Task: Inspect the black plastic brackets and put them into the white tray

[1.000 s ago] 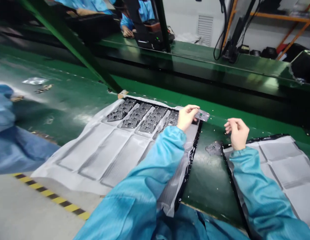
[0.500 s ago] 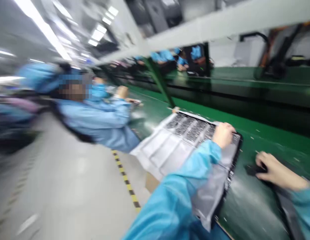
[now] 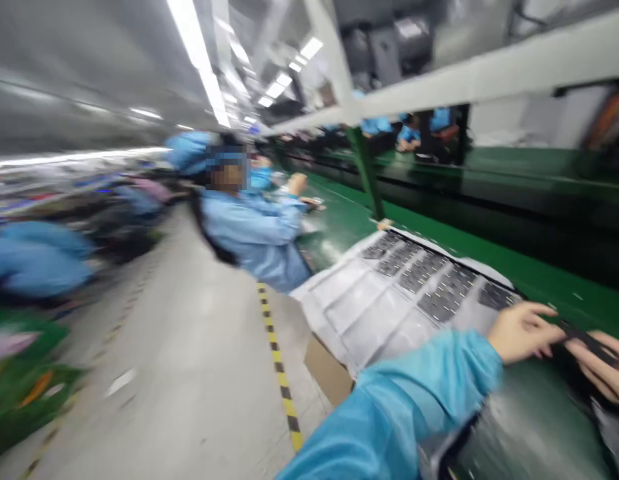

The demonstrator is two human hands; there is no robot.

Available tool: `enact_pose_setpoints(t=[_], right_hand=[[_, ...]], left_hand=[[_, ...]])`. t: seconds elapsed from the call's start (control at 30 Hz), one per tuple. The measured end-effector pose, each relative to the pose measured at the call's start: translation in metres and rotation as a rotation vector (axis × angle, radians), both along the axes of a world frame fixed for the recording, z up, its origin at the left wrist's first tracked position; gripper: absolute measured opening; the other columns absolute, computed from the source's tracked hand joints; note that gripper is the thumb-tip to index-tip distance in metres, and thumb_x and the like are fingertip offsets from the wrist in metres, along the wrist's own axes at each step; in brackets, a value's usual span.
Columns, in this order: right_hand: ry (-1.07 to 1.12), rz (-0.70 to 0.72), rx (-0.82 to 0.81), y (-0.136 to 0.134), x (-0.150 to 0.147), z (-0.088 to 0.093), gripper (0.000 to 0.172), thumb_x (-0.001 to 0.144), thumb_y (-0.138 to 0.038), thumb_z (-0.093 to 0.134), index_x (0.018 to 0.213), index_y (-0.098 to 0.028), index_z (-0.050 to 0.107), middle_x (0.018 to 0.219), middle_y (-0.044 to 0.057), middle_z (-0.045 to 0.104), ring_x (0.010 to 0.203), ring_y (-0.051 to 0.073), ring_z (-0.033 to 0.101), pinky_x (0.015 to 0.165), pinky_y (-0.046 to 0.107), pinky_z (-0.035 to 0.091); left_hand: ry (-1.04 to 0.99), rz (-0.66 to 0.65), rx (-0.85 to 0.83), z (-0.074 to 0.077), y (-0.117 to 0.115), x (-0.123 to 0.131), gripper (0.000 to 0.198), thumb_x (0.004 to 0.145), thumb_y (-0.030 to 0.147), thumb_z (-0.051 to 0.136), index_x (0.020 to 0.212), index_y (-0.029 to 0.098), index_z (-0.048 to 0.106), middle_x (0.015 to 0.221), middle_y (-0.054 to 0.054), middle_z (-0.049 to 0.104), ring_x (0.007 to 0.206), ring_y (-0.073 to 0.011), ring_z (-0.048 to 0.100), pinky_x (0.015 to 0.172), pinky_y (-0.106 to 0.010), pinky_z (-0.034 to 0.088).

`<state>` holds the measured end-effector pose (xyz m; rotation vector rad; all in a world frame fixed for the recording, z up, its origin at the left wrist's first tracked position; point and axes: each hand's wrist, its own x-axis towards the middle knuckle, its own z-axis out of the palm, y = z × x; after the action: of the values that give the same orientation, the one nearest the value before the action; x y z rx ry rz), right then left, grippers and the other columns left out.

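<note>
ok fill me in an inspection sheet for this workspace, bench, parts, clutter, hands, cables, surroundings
Surface: green bench, shiny where light catches it.
Job's things: white-lined tray with flat dark parts lying in its far compartments; another dark part is in hand.
Clutter: small pale bits on the bench; white scrap on the floor.
Hands: right hand holds the dark part; left hand has its fingertips close to it, contact unclear.
Cables: none can be made out for sure in the blur.
Surroundings: co-worker in blue beside the bench; yellow-and-black floor tape; cardboard below the tray's edge.
</note>
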<state>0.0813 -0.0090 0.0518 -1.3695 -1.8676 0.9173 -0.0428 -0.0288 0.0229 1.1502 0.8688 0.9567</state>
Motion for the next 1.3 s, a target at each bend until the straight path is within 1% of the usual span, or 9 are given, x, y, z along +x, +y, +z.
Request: enact_pose_setpoints(t=[0.07, 0.1, 0.17, 0.33, 0.53, 0.73, 1.0, 1.17, 1.3], right_hand=[[-0.028, -0.016, -0.137, -0.031, 0.036, -0.007, 0.030, 0.085, -0.049, 0.059, 0.070, -0.023, 0.053, 0.053, 0.001, 0.054, 0.045, 0.014, 0.049, 0.045, 0.029, 0.041], [0.009, 0.000, -0.188, -0.042, 0.046, -0.008, 0.035, 0.085, -0.052, 0.057, 0.069, -0.022, 0.051, 0.051, 0.000, 0.053, 0.040, 0.011, 0.045, 0.043, 0.028, 0.037], [0.117, 0.018, -0.250, -0.051, 0.055, -0.010, 0.038, 0.082, -0.055, 0.059, 0.073, -0.019, 0.051, 0.056, -0.001, 0.055, 0.038, 0.008, 0.043, 0.042, 0.025, 0.036], [0.287, 0.018, -0.319, -0.043, 0.052, -0.017, 0.038, 0.080, -0.052, 0.063, 0.075, -0.017, 0.049, 0.057, -0.002, 0.055, 0.037, 0.005, 0.041, 0.038, 0.019, 0.031], [0.304, 0.067, -0.383, -0.046, 0.056, -0.017, 0.036, 0.079, -0.048, 0.066, 0.080, -0.015, 0.053, 0.055, -0.003, 0.054, 0.038, 0.005, 0.041, 0.037, 0.018, 0.031], [0.260, 0.097, -0.416, -0.046, 0.059, -0.015, 0.037, 0.077, -0.050, 0.067, 0.080, -0.015, 0.054, 0.054, -0.003, 0.053, 0.040, 0.006, 0.042, 0.037, 0.017, 0.032], [0.316, 0.104, -0.430, -0.047, 0.057, -0.013, 0.036, 0.078, -0.048, 0.067, 0.081, -0.015, 0.054, 0.052, -0.004, 0.052, 0.039, 0.005, 0.042, 0.036, 0.016, 0.032], [0.421, 0.093, -0.430, -0.047, 0.055, -0.015, 0.036, 0.079, -0.048, 0.067, 0.081, -0.015, 0.052, 0.051, -0.004, 0.052, 0.035, 0.004, 0.039, 0.032, 0.015, 0.028], [0.485, 0.082, -0.415, -0.048, 0.052, -0.016, 0.035, 0.080, -0.047, 0.066, 0.079, -0.016, 0.050, 0.050, -0.005, 0.053, 0.033, 0.003, 0.036, 0.031, 0.015, 0.025]], left_hand=[[-0.032, 0.025, 0.028, -0.010, -0.005, 0.005, 0.058, 0.069, 0.042, 0.073, 0.118, 0.015, 0.055, 0.071, 0.001, 0.058, 0.051, -0.0076, 0.054, 0.047, -0.021, 0.045], [-0.040, 0.053, 0.042, -0.015, -0.006, 0.007, 0.053, 0.072, 0.040, 0.071, 0.116, 0.015, 0.056, 0.066, 0.003, 0.055, 0.051, -0.0071, 0.054, 0.048, -0.020, 0.046], [-0.054, 0.069, 0.042, -0.021, -0.003, 0.007, 0.048, 0.074, 0.036, 0.070, 0.113, 0.014, 0.055, 0.061, 0.005, 0.051, 0.048, -0.0064, 0.052, 0.046, -0.019, 0.045], [-0.094, 0.015, 0.054, -0.023, 0.000, 0.003, 0.050, 0.074, 0.032, 0.071, 0.116, 0.016, 0.050, 0.063, 0.006, 0.053, 0.045, -0.0070, 0.054, 0.043, -0.019, 0.045], [-0.094, -0.057, 0.066, -0.020, -0.004, 0.000, 0.053, 0.076, 0.030, 0.069, 0.123, 0.019, 0.047, 0.062, 0.007, 0.051, 0.046, -0.0072, 0.054, 0.045, -0.019, 0.045], [-0.070, -0.146, 0.008, -0.013, -0.004, -0.003, 0.038, 0.073, 0.033, 0.072, 0.101, 0.015, 0.054, 0.065, 0.003, 0.057, 0.045, -0.0062, 0.054, 0.044, -0.019, 0.045], [-0.076, -0.088, 0.011, -0.011, -0.007, -0.002, 0.040, 0.071, 0.037, 0.074, 0.096, 0.016, 0.051, 0.059, 0.003, 0.059, 0.042, -0.0081, 0.055, 0.044, -0.020, 0.046], [-0.089, -0.015, 0.019, -0.010, -0.009, -0.001, 0.040, 0.070, 0.036, 0.075, 0.091, 0.015, 0.049, 0.058, 0.001, 0.062, 0.041, -0.0102, 0.056, 0.041, -0.021, 0.046], [-0.089, 0.030, 0.020, -0.013, -0.010, 0.001, 0.041, 0.070, 0.038, 0.075, 0.090, 0.015, 0.047, 0.052, 0.003, 0.060, 0.039, -0.0108, 0.056, 0.040, -0.020, 0.045]])
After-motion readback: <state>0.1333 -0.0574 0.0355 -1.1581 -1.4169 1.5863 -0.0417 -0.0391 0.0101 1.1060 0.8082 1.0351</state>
